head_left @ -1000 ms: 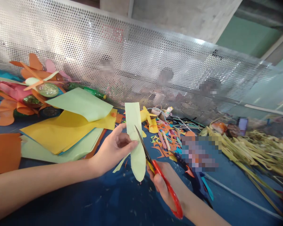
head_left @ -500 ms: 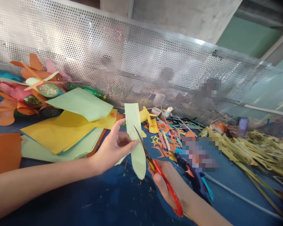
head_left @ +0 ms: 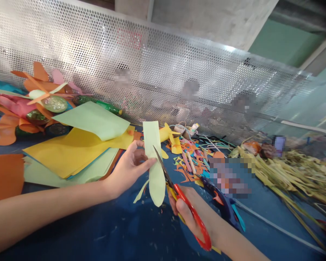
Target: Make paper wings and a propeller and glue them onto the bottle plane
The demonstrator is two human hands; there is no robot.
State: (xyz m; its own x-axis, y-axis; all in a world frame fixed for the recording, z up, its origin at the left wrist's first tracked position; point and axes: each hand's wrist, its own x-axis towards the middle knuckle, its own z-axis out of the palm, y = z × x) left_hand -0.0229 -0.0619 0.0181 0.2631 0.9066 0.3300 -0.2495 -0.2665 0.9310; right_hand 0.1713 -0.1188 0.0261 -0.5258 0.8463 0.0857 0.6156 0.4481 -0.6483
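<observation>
A pale green paper strip (head_left: 155, 183) with a rounded lower end hangs upright in front of me. My left hand (head_left: 129, 168) pinches it from the left side, thumb across its face. My right hand (head_left: 192, 210) is wrapped round the red and yellow handles of a pair of scissors (head_left: 197, 221). Their dark blades point up and left, lying against the strip's right part just beside my left thumb. A thin green offcut (head_left: 139, 195) shows below my left hand, left of the strip.
Coloured paper sheets (head_left: 62, 150) lie stacked at left, before plastic bottles with paper petals (head_left: 54, 103). Paper scraps (head_left: 190, 156) are strewn right of centre. Dried husks (head_left: 293, 170) cover the far right. A perforated metal panel (head_left: 163, 65) stands behind the blue table (head_left: 92, 232).
The paper strip's lower end has swung slightly left, and the thin offcut shows more fully. The scissors' handles have spread a little, with yellow now visible. Both hands keep their holds.
</observation>
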